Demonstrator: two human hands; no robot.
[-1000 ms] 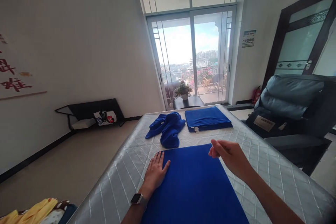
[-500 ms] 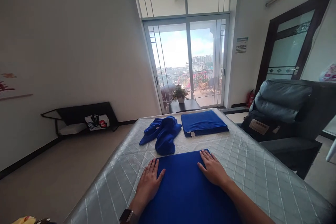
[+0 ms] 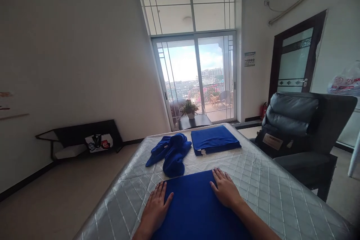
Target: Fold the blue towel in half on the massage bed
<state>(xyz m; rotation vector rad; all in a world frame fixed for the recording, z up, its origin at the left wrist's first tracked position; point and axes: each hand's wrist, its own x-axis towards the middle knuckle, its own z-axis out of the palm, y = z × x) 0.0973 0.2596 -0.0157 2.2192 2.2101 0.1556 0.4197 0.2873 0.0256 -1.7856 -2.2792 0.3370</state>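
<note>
A blue cloth (image 3: pixel 194 206) lies flat on the quilted silver mattress (image 3: pixel 261 183), its near end cut off by the bottom of the view. My left hand (image 3: pixel 157 204) rests flat on its left edge, fingers stretched forward and thumb apart. On its far right corner lies my right hand (image 3: pixel 223 187), palm down with the fingers out straight. Just beyond, a crumpled blue cloth (image 3: pixel 173 153) sits in a loose twisted heap. To the right of that heap is a neatly folded blue cloth (image 3: pixel 215 138) with a small white tag at its near edge.
Right of the mattress stands a dark leather armchair (image 3: pixel 295 116) with a black bag (image 3: pixel 271 140) on it. Past the far end, a potted plant (image 3: pixel 190 108) stands on a small dark table before the glass sliding door. A black rack (image 3: pixel 84 131) stands against the left wall.
The view has tilted up slightly, so everything sits lower in the picture. Both hands stay flat on the blue cloth in nearly the same places.
</note>
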